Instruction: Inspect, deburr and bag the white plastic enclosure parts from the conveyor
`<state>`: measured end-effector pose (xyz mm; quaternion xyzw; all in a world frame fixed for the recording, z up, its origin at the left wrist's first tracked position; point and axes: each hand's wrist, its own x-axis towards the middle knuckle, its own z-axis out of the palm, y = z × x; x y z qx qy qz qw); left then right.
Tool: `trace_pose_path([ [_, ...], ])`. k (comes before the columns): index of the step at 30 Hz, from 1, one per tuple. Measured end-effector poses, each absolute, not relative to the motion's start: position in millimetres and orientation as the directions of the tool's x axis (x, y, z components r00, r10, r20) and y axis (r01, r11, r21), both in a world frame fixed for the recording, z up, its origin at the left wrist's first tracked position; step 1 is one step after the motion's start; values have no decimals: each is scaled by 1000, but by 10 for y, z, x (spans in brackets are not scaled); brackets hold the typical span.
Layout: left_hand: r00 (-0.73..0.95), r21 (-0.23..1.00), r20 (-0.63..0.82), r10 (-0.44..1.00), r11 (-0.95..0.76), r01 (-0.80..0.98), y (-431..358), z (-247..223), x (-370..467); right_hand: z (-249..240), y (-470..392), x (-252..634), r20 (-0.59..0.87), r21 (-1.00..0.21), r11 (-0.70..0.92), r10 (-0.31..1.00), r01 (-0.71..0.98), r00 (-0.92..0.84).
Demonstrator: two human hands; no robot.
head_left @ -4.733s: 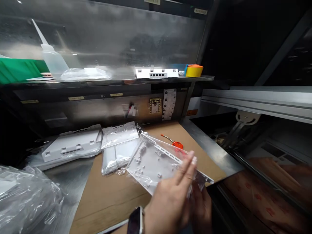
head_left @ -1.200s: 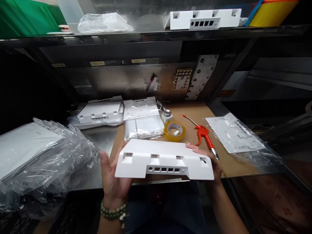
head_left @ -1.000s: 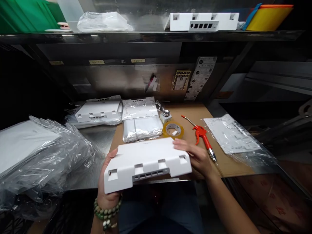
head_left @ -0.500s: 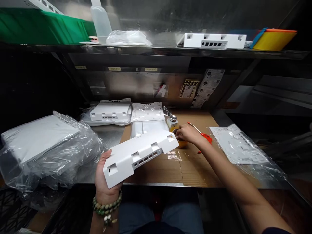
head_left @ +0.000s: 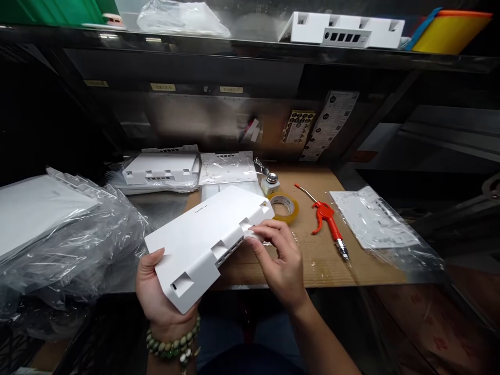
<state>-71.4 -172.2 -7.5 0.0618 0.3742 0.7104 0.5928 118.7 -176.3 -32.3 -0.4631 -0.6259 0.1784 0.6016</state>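
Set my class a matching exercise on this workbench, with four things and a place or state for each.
1. left hand
2. air gun
3. tape roll
4. yellow tub

A. up on the shelf
B. beside the small bottle
C. gripping the white casing
D. red, lying on the cardboard

Pairs: 1-C, 2-D, 3-B, 4-A

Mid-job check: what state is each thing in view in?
White housing: tilted, held in left hand, right hand at its port edge.
Tape roll: lying flat.
Small bottle: upright, metal top on.
Red air gun: lying on cardboard.
Far-right panel: in clear bag.
Upper housing: unbagged, on shelf.
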Motion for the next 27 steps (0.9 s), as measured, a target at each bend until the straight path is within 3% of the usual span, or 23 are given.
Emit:
trace_pose_path([
  [6,-396,672,-388,832,-39,-740,-1771,73,-600,-324,-1719,1034,633,-740,519,753,427,181],
  [12,-332,624,-345,878,-50,-780,-1773,8,-623,-362,-1700,1070,647,-719,525,744,456,163],
  [16,-305,560,-424,853,-17,-829,-1754,4,-606,-343,-1747,1073,640,-737,514,740,438,208],
  [19,-301,530,-458,836,-15,-848,-1735,15,-560,-300,-1869,997,627,-750,542,765,380,148],
  [23,-319,508,-431,844,-66,-859,-1729,23,-491,-286,-1982,850,635,-740,585,770,333,57],
  [27,-303,509,-410,860,-60,-859,-1743,10,-458,-319,-1977,789,628,-749,565,771,346,101],
])
